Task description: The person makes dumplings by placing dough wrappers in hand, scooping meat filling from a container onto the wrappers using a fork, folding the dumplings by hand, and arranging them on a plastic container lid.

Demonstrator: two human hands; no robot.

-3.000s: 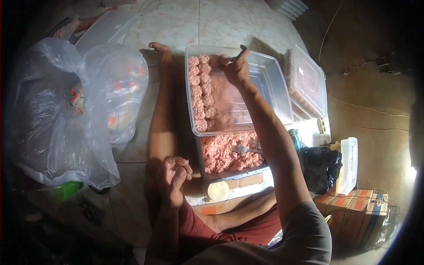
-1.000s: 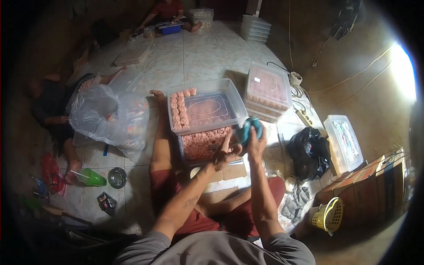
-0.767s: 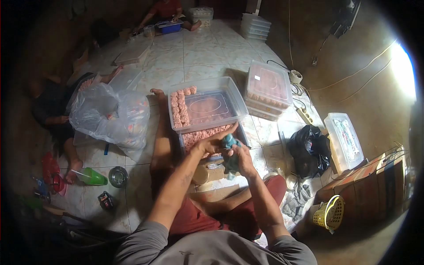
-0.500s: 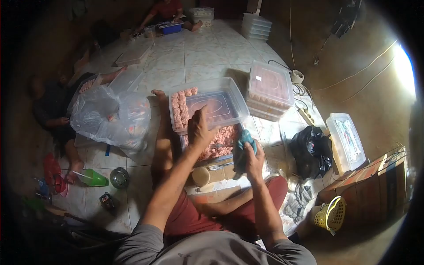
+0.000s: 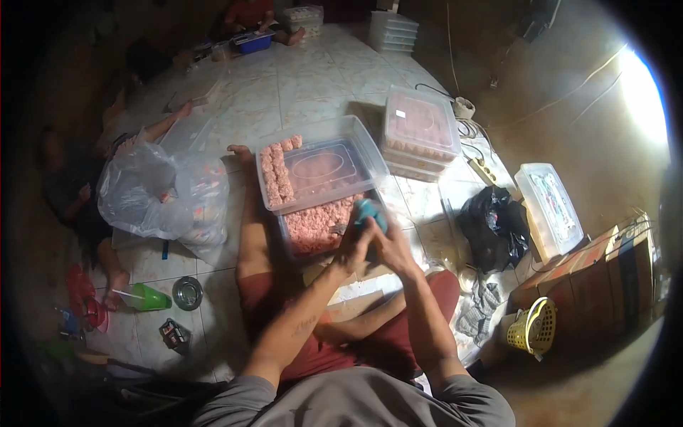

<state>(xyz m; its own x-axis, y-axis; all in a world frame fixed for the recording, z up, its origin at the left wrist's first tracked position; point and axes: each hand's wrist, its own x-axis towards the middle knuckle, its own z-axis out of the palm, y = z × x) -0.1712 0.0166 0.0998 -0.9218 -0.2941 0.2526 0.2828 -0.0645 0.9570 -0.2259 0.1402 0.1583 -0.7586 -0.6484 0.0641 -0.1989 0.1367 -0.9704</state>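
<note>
My left hand [image 5: 353,245] and my right hand [image 5: 393,245] meet above the near edge of a tub of pink minced meat [image 5: 313,226]. Between them sticks up a soft-looking teal bundle [image 5: 371,211], blurred, its kind unclear. Both hands are closed about its lower part, though the left fingers are partly hidden. Behind them a clear plastic box [image 5: 366,132] rests over the far part of the meat tub. Rows of pink meat balls [image 5: 277,171] line its left side. A fork-like metal utensil [image 5: 341,228] lies on the mince.
Lidded boxes [image 5: 421,128] are stacked at the right, near a black plastic bag [image 5: 491,228] and a white-lidded tub [image 5: 551,203]. At left lie a large clear bag [image 5: 156,192], a green cup [image 5: 151,297] and a glass ashtray [image 5: 187,293]. Two other people sit nearby.
My left hand has come back from over the clear box and closed beside my right hand at the teal bundle. The view has shifted slightly.
</note>
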